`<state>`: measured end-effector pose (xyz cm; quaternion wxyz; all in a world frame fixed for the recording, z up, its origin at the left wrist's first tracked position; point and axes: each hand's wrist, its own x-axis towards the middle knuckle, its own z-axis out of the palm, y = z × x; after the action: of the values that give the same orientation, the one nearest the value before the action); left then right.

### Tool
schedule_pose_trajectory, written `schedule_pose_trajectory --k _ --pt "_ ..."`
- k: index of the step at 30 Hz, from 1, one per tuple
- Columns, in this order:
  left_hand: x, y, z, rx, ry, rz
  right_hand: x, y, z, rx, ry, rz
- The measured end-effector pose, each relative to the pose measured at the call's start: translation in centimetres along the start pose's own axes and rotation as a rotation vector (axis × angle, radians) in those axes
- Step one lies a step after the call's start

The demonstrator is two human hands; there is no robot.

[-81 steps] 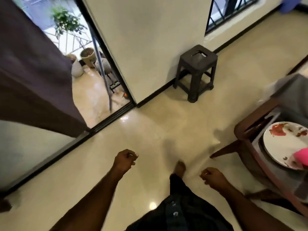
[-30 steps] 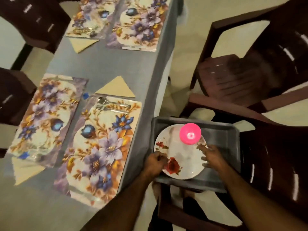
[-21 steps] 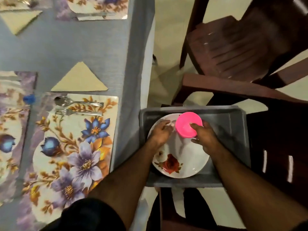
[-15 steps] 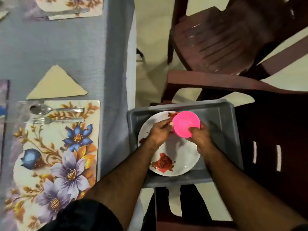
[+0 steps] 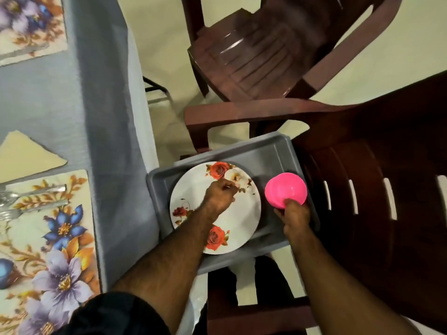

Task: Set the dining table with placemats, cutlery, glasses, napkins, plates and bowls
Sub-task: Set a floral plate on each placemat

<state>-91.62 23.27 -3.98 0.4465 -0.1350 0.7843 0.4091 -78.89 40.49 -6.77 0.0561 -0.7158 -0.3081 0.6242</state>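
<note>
Head view, right hand (image 5: 294,218): its grip is curled round the near edge of the pink bowl (image 5: 285,190), thumb on top, holding the bowl tilted at the 3 o'clock side of the plate, over the right part of the tray.
Head view, left hand (image 5: 221,195): fingers curled with the tips down on the white rose-patterned plate (image 5: 193,189); whether they pinch the plate or only press on it cannot be told.
Head view, plate: lies flat in the grey tray (image 5: 271,153), filling its left half.
Head view, tray: rests on the seat of a dark brown chair (image 5: 377,189), just beside the desk edge.
Head view, desk (image 5: 48,100): covered in grey-blue cloth, at 9 o'clock from the tray.
Head view, near placemat (image 5: 48,238): floral, at 8 o'clock, with a spoon (image 5: 31,191) and fork (image 5: 33,206) lying side by side along its far edge.
Head view, napkin (image 5: 24,155): a cream folded triangle just beyond that placemat.
Head view, far placemat (image 5: 29,25): a second floral one, at 11 o'clock.
Head view, second chair (image 5: 261,49): lighter brown, at 12 o'clock, standing on the pale floor.
</note>
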Motion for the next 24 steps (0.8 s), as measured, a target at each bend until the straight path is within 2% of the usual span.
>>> schedule_pose_trajectory --k 7,15,20,24 --pt "-2.0 -5.0 -3.9 -0.06 0.137 -0.139 0.6 1.4 -0.9 0.009 -0.082 0.073" --pt "-6.4 -11.1 -6.0 0.053 0.229 -0.165 -3.7 4.2 -2.4 -0.478 -0.277 0.055" --pt "-7.3 -11.9 -7.5 0.086 0.244 -0.126 -4.0 5.1 0.7 -0.737 -0.354 -0.138" --pt "-6.0 -10.6 -8.2 0.057 0.212 -0.05 -2.7 4.9 3.1 -0.709 -0.299 -0.137"
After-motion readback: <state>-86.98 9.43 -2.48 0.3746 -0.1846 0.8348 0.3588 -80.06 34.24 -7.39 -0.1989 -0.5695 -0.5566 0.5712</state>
